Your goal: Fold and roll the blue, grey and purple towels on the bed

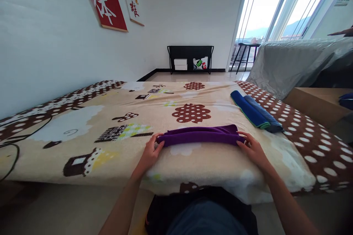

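A purple towel point(200, 137), folded into a long narrow strip, lies crosswise on the patterned blanket point(154, 158). My left hand point(150, 152) grips its left end between thumb and fingers. At the opposite end, my right hand point(252, 150) pinches the cloth the same way. Beyond my right hand rest two rolled cloths side by side: a blue towel point(249, 110) with a green edge and a grey-blue towel point(266, 115).
Brown polka-dot borders point(317, 143) edge the bed. A black rack point(190, 57) holding white boxes stands against the far wall. To the right are a plastic-covered piece of furniture point(289, 62), a cardboard box point(311, 99) and a black stool point(245, 55).
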The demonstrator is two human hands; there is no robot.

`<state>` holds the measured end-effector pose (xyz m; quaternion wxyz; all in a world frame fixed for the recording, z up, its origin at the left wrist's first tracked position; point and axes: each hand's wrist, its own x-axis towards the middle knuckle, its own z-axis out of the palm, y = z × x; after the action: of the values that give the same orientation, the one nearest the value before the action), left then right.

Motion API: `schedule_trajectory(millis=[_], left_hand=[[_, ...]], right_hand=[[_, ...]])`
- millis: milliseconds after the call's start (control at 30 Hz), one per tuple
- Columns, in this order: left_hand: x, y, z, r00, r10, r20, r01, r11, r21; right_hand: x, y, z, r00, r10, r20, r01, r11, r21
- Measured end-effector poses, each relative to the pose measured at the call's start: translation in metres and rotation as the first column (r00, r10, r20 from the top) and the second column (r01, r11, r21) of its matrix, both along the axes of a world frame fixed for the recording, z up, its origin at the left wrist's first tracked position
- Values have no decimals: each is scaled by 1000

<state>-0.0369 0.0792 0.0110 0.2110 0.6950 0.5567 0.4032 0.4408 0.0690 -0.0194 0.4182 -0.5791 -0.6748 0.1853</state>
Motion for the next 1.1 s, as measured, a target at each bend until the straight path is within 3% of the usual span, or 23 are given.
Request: schedule_trajectory(millis=[233, 367, 533, 667, 700, 767, 833, 900, 1000, 1100], left_hand=[[-3, 4, -3, 965, -45, 257, 75, 991, -111], [-2, 10, -1, 961, -15, 277, 53, 990, -131], [7, 16, -3, 991, 126, 51, -123, 991, -56], [29, 7, -1, 952, 287, -102, -274, 954, 122], [38, 3, 1, 939, 295, -178, -258, 944, 205], [61, -3, 5, 909, 212, -360, -85, 938, 337], [88, -6, 10, 849, 23, -527, 185, 922, 339], [115, -5, 12, 769, -121, -628, 366, 889, 276], [141, 1, 11, 722, -151, -675, 391, 894, 218], [140, 4, 9, 719, -135, -682, 355, 915, 192]], right_hand=[[-3, 2, 7, 980, 46, -195, -57, 997, -54], [-8, 7, 8, 973, 39, -227, -54, 997, -62], [-14, 17, 3, 979, -189, 77, 187, 982, 33], [-31, 13, 2, 839, -457, 296, 381, 881, 282], [-39, 9, 3, 803, -485, 346, 368, 861, 352], [-60, 1, 7, 802, -410, 435, 223, 881, 418], [-87, -5, 11, 820, -208, 533, -21, 920, 391], [-114, -8, 15, 791, -21, 612, -223, 920, 321], [-143, -5, 19, 763, 77, 642, -313, 913, 262], [-144, 0, 19, 762, 74, 643, -297, 923, 246]])
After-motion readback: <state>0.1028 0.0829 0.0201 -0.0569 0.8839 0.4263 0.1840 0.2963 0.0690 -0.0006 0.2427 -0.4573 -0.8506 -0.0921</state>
